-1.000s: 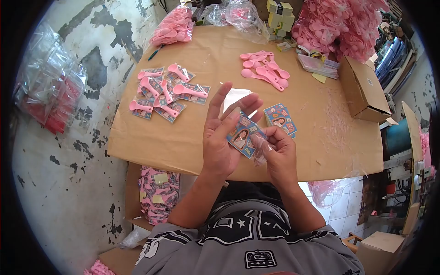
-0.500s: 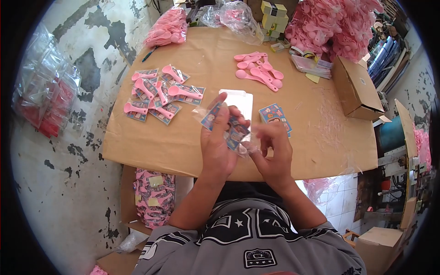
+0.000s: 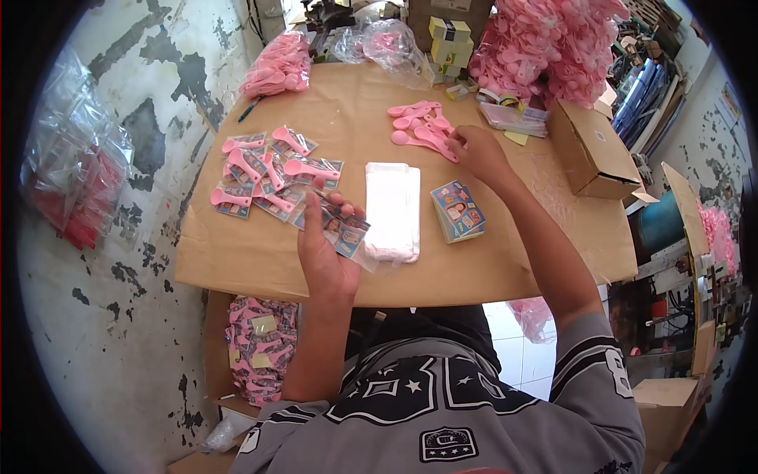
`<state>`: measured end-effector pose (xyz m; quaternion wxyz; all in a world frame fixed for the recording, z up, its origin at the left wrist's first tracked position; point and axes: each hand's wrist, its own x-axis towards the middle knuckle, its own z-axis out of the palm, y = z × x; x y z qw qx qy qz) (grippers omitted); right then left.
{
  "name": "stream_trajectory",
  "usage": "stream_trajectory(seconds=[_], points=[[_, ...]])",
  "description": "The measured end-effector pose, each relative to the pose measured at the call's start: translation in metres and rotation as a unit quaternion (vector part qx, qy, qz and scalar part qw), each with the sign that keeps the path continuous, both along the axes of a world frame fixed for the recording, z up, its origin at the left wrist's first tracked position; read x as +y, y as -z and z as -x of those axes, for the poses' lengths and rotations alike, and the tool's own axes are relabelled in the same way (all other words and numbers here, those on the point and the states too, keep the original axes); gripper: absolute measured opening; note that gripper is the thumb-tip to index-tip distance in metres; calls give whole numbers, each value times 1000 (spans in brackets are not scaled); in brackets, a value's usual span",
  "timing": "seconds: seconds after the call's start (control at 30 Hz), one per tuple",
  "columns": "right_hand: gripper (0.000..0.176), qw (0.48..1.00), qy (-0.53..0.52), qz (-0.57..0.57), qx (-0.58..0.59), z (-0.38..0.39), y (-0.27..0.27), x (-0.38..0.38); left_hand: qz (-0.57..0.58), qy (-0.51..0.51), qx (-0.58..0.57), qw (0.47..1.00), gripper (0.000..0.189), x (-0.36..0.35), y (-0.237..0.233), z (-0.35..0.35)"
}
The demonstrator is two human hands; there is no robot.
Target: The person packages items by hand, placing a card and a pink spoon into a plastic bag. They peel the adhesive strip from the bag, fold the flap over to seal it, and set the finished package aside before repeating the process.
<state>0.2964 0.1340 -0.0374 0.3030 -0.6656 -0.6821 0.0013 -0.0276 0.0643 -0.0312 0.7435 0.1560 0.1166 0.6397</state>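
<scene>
My left hand [image 3: 328, 253] holds a clear bag with a blue printed card [image 3: 347, 237] in it, above the table's near edge. My right hand [image 3: 478, 152] reaches to the loose pink spoons [image 3: 418, 125], its fingertips pinched at the end of one of them. Between the hands lies a stack of white, clear-wrapped bags [image 3: 392, 209]. To its right sits a stack of blue printed cards [image 3: 458, 209]. On the left, several bagged cards with pink spoons [image 3: 272, 166] lie in a loose heap.
Along the back are a bag of pink spoons [image 3: 278, 67], crumpled plastic [image 3: 395, 47], small yellow boxes [image 3: 450, 43] and a large pink spoon pile [image 3: 545, 51]. A cardboard box [image 3: 592, 148] stands at the right. Below the table is a box of packed spoons [image 3: 257, 347].
My right hand has left the bagged card and moved up and right to the loose spoons. My left hand has moved left with the bag, uncovering the white stack.
</scene>
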Motion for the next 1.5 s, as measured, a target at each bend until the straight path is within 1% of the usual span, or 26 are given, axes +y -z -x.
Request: stream_trajectory(seconds=[0.1, 0.2, 0.3, 0.4, 0.5, 0.6, 0.67, 0.7, 0.73, 0.83, 0.87, 0.9, 0.97, 1.07, 1.17, 1.2, 1.23, 1.27, 1.3, 1.4, 1.5], points=[[19, 994, 44, 28, -96, 9, 0, 9, -21, -5, 13, 1000, 36, -5, -6, 2], [18, 988, 30, 49, -142, 9, 6, 10, -23, -12, 19, 999, 38, -5, -6, 8], [15, 989, 41, 90, -106, 5, 10, 11, -27, -20, 21, 999, 38, 4, -3, 9], [16, 998, -34, 54, -25, -10, 18, 13, -36, -24, 19, 999, 36, 11, -8, 5], [18, 995, -50, 84, 37, -19, 19, 10, -52, -26, 11, 998, 35, 18, -12, -1], [23, 993, -57, 94, 42, -24, 20, 4, -59, -33, -5, 998, 35, 27, -11, -7], [20, 997, -34, 52, 42, -23, 18, -7, -55, -47, -15, 997, 38, 33, -11, -10], [19, 998, -24, 31, 41, -21, 14, -12, -59, -59, -13, 996, 38, 35, -12, -11], [16, 999, -23, -21, 42, -14, 7, -19, -64, -72, -12, 995, 39, 36, -15, -11], [18, 993, -6, -7, 116, 17, -33, -59, -82, -117, -6, 990, 41, 44, -15, -6], [19, 975, -31, 34, 216, 30, -45, -77, -78, -133, -6, 988, 41, 45, -16, -6], [21, 945, -53, 76, 314, 43, -53, -96, -75, -147, -6, 986, 42, 46, -16, -6], [24, 913, -65, 154, 371, 63, -57, -129, -83, -156, -8, 984, 44, 49, -13, -5], [27, 883, -71, 206, 416, 87, -49, -154, -90, -145, 0, 985, 46, 48, -11, -10], [28, 882, -99, 180, 424, 107, -39, -153, -92, -102, 12, 991, 48, 43, -10, -23], [31, 876, -104, 207, 423, 107, -43, -151, -95, -85, 11, 992, 48, 41, -8, -27], [33, 862, -117, 184, 458, 108, -40, -150, -97, -72, 9, 993, 49, 39, -6, -30], [36, 846, -132, 164, 490, 110, -35, -148, -97, -58, 10, 994, 42, 35, -7, -32], [39, 828, -149, 144, 522, 111, -32, -146, -94, -50, 6, 994, 42, 35, -7, -33], [40, 772, -162, 155, 595, 112, -31, -146, -80, -30, -4, 996, 43, 32, -7, -35], [29, 766, -145, 111, 617, 127, -28, -141, -52, 1, -21, 998, 44, 25, -8, -42]])
